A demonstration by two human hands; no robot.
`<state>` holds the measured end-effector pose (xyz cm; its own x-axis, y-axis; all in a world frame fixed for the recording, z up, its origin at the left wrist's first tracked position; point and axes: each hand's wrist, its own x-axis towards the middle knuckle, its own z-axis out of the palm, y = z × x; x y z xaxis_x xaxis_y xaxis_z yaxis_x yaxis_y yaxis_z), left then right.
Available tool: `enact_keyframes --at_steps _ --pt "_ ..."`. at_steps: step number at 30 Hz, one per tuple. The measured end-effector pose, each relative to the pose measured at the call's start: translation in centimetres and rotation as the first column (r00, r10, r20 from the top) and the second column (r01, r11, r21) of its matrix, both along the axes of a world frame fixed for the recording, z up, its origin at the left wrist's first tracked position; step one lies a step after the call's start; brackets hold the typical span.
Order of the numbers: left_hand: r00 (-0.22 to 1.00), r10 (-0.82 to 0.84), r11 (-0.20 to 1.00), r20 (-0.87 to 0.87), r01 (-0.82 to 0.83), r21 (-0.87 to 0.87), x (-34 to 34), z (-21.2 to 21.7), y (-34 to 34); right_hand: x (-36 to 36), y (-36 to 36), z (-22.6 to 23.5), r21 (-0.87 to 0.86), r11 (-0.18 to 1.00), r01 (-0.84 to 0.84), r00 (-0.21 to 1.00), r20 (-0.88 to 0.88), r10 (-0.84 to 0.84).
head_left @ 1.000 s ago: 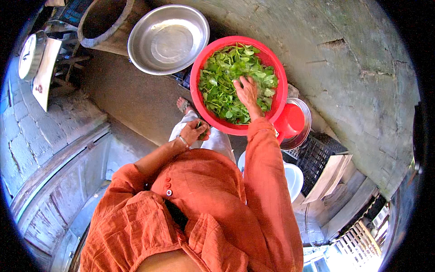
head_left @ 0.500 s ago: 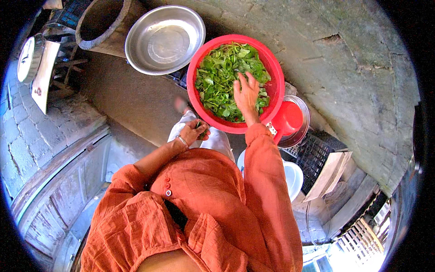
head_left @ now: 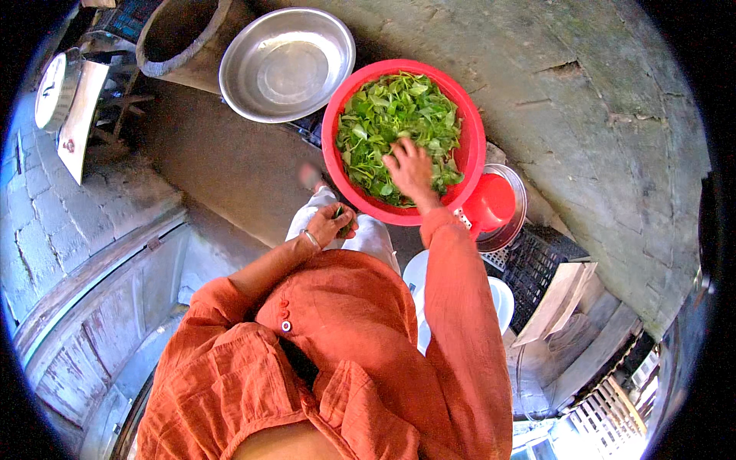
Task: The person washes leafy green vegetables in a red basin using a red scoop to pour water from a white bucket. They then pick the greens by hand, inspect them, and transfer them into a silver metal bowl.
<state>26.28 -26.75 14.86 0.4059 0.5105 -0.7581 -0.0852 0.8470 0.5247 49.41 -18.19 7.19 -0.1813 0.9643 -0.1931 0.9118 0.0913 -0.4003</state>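
Note:
A wide red plastic basin (head_left: 477,153) holds a heap of loose green leaves (head_left: 376,130) on thin stems. Over the near right part of the heap, my right hand (head_left: 412,172) touches the leaves with its fingers bent and somewhat apart, no leaf visibly gripped. My left hand (head_left: 330,225) is closed in front of my lap, left of the basin's near rim. A bit of dark green leaf shows between its thumb and fingers; the rest of what it holds is hidden.
A shiny metal basin (head_left: 337,57) stands left of the red one. To the right are a red dipper (head_left: 494,201) on a metal bowl, a black plastic crate (head_left: 530,268) and a white tub (head_left: 502,300). A concrete wall (head_left: 583,130) rises behind.
My right hand has come slightly toward me and left over the leaves, its fingers bending down more. My left hand stays closed in nearly the same place.

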Motion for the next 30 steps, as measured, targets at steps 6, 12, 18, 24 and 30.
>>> enact_keyframes --at_steps 6,12,18,24,30 --pt "1.0 0.024 1.0 -0.002 -0.024 -0.008 0.3 1.0 0.3 0.2 1.3 -0.3 0.309 0.862 0.402 0.879 0.136 -0.458" --pt "1.0 -0.009 1.0 0.007 0.009 0.027 0.5 0.5 -0.1 1.5 -0.2 0.0 -0.082 0.997 -0.01 0.987 0.157 0.023" --pt "0.998 0.061 0.997 0.006 -0.061 -0.037 0.8 0.3 -0.2 2.2 0.7 0.9 0.329 0.914 0.238 0.966 0.022 -0.259" --pt "1.0 -0.002 1.0 -0.009 0.001 -0.027 1.1 0.0 -0.5 4.3 -1.1 0.3 -0.091 0.964 -0.251 0.959 0.109 0.261" --pt "1.0 0.012 0.999 0.011 -0.012 -0.036 1.7 -0.1 -0.7 4.5 0.5 1.5 0.353 0.907 0.231 0.964 0.047 -0.263"
